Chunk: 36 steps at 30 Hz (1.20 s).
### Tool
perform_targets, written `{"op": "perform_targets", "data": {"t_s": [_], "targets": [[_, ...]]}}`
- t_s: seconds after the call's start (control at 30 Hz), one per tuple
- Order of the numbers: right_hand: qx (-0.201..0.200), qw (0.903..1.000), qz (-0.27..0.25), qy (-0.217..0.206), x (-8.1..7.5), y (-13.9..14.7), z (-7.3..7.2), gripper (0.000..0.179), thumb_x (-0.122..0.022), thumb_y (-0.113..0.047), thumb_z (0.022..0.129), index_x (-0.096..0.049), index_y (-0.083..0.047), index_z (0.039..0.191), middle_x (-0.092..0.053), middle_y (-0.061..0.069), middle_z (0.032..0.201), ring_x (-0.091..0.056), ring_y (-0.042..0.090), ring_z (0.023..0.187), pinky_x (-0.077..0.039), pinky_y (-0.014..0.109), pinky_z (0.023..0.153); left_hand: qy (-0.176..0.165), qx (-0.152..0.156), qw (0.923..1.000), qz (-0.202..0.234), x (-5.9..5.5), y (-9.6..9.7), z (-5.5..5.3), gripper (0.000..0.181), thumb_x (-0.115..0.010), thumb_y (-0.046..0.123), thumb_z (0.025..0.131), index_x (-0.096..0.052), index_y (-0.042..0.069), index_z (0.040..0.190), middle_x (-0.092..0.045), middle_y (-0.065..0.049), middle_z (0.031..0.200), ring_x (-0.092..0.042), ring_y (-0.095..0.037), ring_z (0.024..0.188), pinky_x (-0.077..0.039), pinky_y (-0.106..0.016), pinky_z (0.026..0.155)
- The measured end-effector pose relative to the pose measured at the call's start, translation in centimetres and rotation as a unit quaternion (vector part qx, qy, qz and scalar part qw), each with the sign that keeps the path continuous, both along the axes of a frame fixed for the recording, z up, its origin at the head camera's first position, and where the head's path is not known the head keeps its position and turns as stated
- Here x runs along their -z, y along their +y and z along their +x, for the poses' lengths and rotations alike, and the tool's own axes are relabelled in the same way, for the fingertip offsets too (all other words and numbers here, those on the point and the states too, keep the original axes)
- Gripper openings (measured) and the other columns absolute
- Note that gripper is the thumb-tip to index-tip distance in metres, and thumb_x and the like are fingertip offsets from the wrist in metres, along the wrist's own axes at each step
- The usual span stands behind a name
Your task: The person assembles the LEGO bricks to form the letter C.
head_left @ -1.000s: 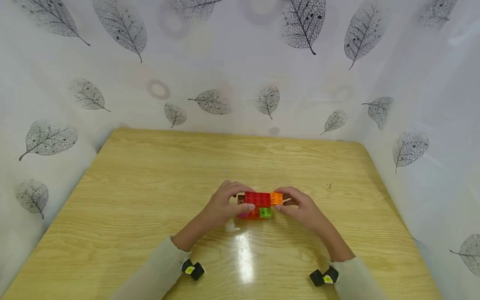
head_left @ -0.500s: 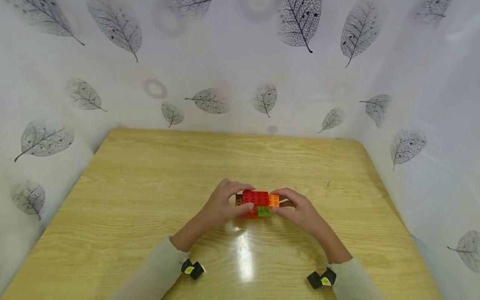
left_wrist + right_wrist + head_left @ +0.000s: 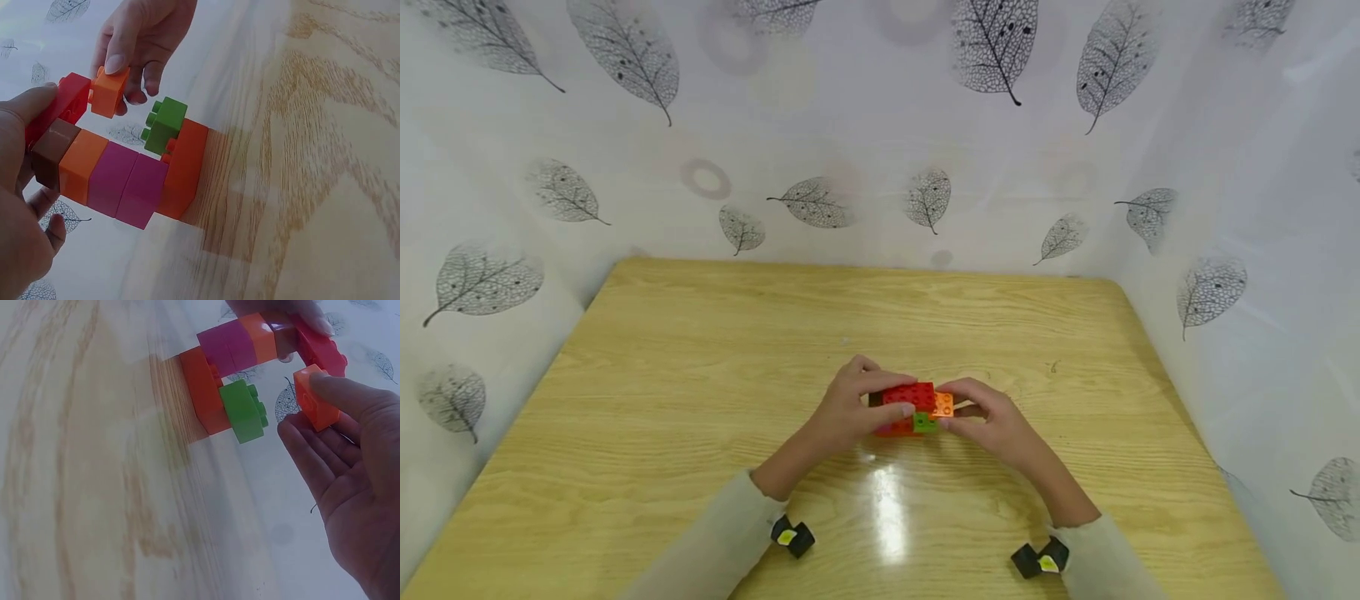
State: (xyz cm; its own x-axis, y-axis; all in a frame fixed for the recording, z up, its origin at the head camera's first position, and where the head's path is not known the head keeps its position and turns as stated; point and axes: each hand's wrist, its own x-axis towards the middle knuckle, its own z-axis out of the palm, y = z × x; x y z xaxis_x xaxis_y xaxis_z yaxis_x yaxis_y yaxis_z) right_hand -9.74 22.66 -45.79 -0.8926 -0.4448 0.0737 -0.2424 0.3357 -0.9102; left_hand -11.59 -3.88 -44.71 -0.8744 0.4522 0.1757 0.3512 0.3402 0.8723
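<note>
A toy-brick stack rises from a red-orange base brick (image 3: 186,164) on the table. Two purple bricks (image 3: 128,187), an orange brick (image 3: 80,162) and a brown brick (image 3: 54,153) form its left column. A long red brick (image 3: 922,392) juts rightward from the column's top; my left hand (image 3: 848,407) grips it between thumb and fingers. On the base's right end sits a green brick (image 3: 242,411), studs up. My right hand (image 3: 996,417) pinches a separate orange brick (image 3: 315,400), studs up, close by the red brick's free end. Whether those two touch is unclear.
The wood-grain table (image 3: 737,333) extends around the stack. A white leaf-patterned sheet (image 3: 865,108) hangs behind and at both sides. Black wrist cameras are strapped at both sleeves (image 3: 730,525).
The right hand has brought its orange brick slightly left and lower, now partly behind the red brick's end. The left fingers have shifted a little rightward along the red brick.
</note>
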Motion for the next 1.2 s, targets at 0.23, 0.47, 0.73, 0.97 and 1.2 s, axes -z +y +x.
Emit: {"op": "perform_targets", "data": {"t_s": [0.23, 0.47, 0.73, 0.97, 1.2], "targets": [[0.006, 0.9999, -0.006, 0.007, 0.2, -0.2, 0.2, 0.038, -0.071, -0.016, 0.095, -0.062, -0.012, 0.132, -0.064, 0.008, 0.125, -0.066, 0.022, 0.109, -0.056, 0.027, 0.090, -0.018, -0.005, 0.9996, 0.019, 0.4, 0.2, -0.1, 0.034, -0.079, 0.037, 0.088, -0.074, 0.034, 0.121, -0.051, 0.001, 0.105, -0.044, -0.018, 0.094, -0.047, -0.033, 0.072], [0.012, 0.9998, -0.013, 0.006, 0.3, -0.5, 0.4, 0.038, -0.072, -0.015, 0.094, -0.063, -0.010, 0.131, -0.065, 0.008, 0.125, -0.066, 0.018, 0.109, -0.056, 0.026, 0.090, -0.018, -0.007, 0.9996, 0.021, 0.6, 0.3, -0.1, 0.034, -0.079, 0.037, 0.088, -0.074, 0.035, 0.121, -0.050, 0.000, 0.105, -0.043, -0.018, 0.092, -0.046, -0.031, 0.070], [0.020, 0.9996, -0.015, 0.010, 0.3, -0.7, 0.6, 0.039, -0.072, -0.015, 0.094, -0.063, -0.011, 0.131, -0.064, 0.007, 0.125, -0.064, 0.025, 0.113, -0.056, 0.026, 0.090, -0.017, -0.007, 0.9996, 0.022, 0.7, 0.4, -0.1, 0.033, -0.079, 0.037, 0.088, -0.074, 0.034, 0.120, -0.049, 0.000, 0.104, -0.042, -0.019, 0.091, -0.046, -0.031, 0.069], [0.023, 0.9993, -0.025, 0.013, 0.5, -1.0, 0.5, 0.039, -0.071, -0.014, 0.095, -0.062, -0.009, 0.132, -0.064, 0.009, 0.127, -0.063, 0.022, 0.113, -0.056, 0.026, 0.090, -0.013, -0.007, 0.9996, 0.026, 0.6, 0.3, 0.0, 0.033, -0.079, 0.035, 0.088, -0.074, 0.033, 0.121, -0.049, -0.001, 0.104, -0.042, -0.020, 0.091, -0.047, -0.031, 0.068], [0.050, 0.9977, -0.045, -0.010, 1.1, -1.1, 0.5, 0.041, -0.072, -0.016, 0.094, -0.061, -0.013, 0.133, -0.065, 0.011, 0.125, -0.066, 0.022, 0.111, -0.057, 0.027, 0.088, -0.025, -0.013, 0.9993, 0.025, 0.6, 0.2, 0.1, 0.033, -0.080, 0.035, 0.088, -0.074, 0.034, 0.121, -0.050, -0.001, 0.105, -0.042, -0.020, 0.093, -0.048, -0.032, 0.070]]}}
